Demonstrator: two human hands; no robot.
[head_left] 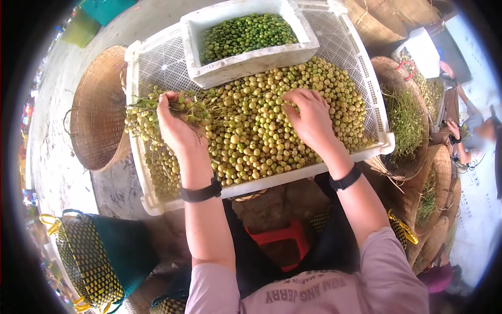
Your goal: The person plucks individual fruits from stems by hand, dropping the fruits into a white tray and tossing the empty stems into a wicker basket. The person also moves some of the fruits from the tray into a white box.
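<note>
One left hand (179, 126) and one right hand (312, 118); two black wristbands (201, 192); one white tray (272, 179); one foam box (256, 68); one red stool (280, 234); one wicker basket (99, 112) at left, at least three baskets (386, 72) at right; round fruits (261, 141), too numerous to count.

Fingers of the left hand (183, 128) are half lost among leafy green stems (144, 112); the right hand (312, 119) covers the round yellow-green fruit beneath it. Below, dark-trousered legs (250, 254) hide much of the red plastic stool (269, 237). The bottom edge slices the pale pink printed T-shirt (314, 294), the top edge a teal container (107, 9), and a person's head (488, 129) at right blurs.
</note>
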